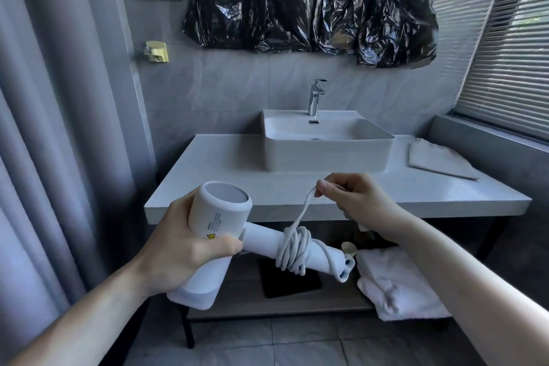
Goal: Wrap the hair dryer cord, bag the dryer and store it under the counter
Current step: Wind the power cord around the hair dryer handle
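- Dryer (219,217) is held in mid-air in front of the counter (208,163), barrel up-left, handle pointing right and slightly down.
- Left hand (181,244) is wrapped round the barrel where it meets the handle, thumb on the near side.
- Cord (292,249) is coiled in several loops round the handle; the free run rises taut to the right hand (353,202).
- Right hand is closed in a pinch on the cord, fingers curled, wrist raised above the handle.
- Dryer is judged rigid, smooth, fairly light; best gripped at the barrel or handle.
- Cord is judged soft and springy, likely to uncoil if tension is dropped.
- Bag (439,160) lies flat on the counter, right of the sink (326,154).
- Shelf (237,300) under the counter holds towels (395,282).
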Motion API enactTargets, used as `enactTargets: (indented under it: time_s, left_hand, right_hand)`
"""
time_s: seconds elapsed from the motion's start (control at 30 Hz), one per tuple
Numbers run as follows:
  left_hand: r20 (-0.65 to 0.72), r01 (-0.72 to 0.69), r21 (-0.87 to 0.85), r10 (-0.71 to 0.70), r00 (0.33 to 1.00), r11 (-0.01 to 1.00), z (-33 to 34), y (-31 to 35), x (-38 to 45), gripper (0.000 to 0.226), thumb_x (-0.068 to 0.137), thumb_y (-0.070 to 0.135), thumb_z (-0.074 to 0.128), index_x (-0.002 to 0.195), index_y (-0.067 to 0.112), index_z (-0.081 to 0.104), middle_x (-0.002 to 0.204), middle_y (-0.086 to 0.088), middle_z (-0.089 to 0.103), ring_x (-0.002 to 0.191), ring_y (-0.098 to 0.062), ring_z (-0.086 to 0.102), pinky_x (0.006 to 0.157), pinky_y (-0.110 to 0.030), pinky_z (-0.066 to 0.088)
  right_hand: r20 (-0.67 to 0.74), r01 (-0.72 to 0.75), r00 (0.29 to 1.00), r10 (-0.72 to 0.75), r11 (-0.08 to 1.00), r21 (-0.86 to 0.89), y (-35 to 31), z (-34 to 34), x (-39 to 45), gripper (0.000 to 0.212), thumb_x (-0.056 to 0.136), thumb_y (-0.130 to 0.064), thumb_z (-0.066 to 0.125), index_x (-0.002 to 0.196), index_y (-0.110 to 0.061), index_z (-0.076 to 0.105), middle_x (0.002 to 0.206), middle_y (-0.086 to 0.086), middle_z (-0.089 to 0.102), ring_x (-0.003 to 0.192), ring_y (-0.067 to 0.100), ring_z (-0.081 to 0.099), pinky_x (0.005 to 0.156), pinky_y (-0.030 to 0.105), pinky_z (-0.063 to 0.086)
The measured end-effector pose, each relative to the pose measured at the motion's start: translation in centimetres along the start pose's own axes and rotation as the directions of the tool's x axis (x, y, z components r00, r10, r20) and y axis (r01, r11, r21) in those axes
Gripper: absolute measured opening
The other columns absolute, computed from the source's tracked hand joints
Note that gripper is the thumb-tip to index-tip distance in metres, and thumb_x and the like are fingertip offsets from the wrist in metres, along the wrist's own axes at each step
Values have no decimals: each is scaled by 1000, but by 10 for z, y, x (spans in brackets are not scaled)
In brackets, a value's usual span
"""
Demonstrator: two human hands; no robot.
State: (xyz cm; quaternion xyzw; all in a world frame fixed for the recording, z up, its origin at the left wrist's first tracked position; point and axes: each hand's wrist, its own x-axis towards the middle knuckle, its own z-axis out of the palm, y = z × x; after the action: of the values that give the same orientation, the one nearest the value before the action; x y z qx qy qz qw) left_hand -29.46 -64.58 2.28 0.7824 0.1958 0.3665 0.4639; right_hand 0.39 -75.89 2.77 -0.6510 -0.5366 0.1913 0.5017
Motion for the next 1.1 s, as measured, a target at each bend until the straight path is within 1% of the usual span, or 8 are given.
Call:
enactTargets:
  time_s: [0.17, 0.27, 0.33, 0.53, 0.73, 0.87, 1.0, 1.1]
  left_hand:
    - [43, 108, -180, -102, 994, 978, 3, 4, 0, 49, 53, 31, 84, 92, 4, 71, 89, -31, 67, 79, -27, 68, 70, -37, 53]
    - [41, 206, -311, -203, 978, 928, 5, 0, 1, 47, 50, 31, 83, 88, 5, 74, 82, -24, 69, 74, -32, 68, 62, -38, 53]
    - [-5, 247, -366, -267, 964, 897, 5, -3, 3, 57, 48, 31, 83, 91, -3, 69, 81, -23, 66, 68, -33, 67, 57, -36, 54]
    - [-188, 242, -393, -335, 923, 887, 8, -7, 10, 70, 46, 33, 84, 100, -7, 65, 79, -16, 66, 65, -28, 67, 54, -36, 55]
    - [-264, 239, -449, -383, 885, 861, 18, -15, 14, 24, 56, 18, 83, 76, 16, 71, 65, -2, 68, 54, -20, 65, 51, -33, 55]
    - [-309, 271, -459, -438, 844, 846, 20, -23, 18, 27, 58, 19, 82, 81, 12, 69, 64, -3, 66, 55, -23, 64, 53, -36, 56]
    - [-362, 267, -374, -405, 840, 888, 18, -32, 21, 31, 57, 19, 82, 84, 11, 68, 61, 4, 67, 56, -19, 64, 57, -37, 54]
    - [-389, 271, -265, -360, 848, 925, 17, -39, 19, 39, 56, 23, 84, 88, 7, 69, 62, 7, 68, 56, -14, 64, 55, -34, 52]
  right_hand:
    - [117, -105, 989, 88, 984, 146, 17, 17, -8, 44, 85, -66, 73, 81, -22, 77, 58, 3, 34, 54, 16, 27, 53, 40, 15]
    - [182, -169, 976, 122, 947, 274, 32, 29, -20, 51, 75, -51, 89, 83, -4, 71, 68, 12, 55, 62, 23, 47, 51, 28, 36]
    - [177, -215, 970, 169, 933, 287, 36, 41, -32, 17, 86, -23, 74, 73, -16, 67, 62, 1, 49, 56, 17, 42, 46, 22, 34]
    - [202, -271, 955, 217, 915, 299, 41, 71, -46, 36, 112, -31, 50, 96, -12, 76, 62, -4, 39, 49, 9, 35, 42, 19, 32]
    - [169, -255, 957, 234, 960, 116, 36, 85, -60, 32, 113, -28, 47, 111, -18, 78, 58, -7, 44, 46, 8, 38, 44, 24, 31]
    - [130, -128, 981, 141, 986, -106, 20, 89, -75, 25, 108, -29, 54, 116, -26, 77, 52, -10, 46, 47, 3, 35, 50, 20, 32]
    - [67, 25, 998, -7, 962, -271, 8, 80, -84, 25, 103, -25, 58, 109, -5, 71, 55, -8, 39, 50, 7, 32, 50, 26, 30]
    - [-41, 56, 996, -77, 927, -370, -4, 73, -85, 14, 97, -31, 68, 104, -33, 80, 64, -21, 63, 59, 0, 57, 58, 12, 40]
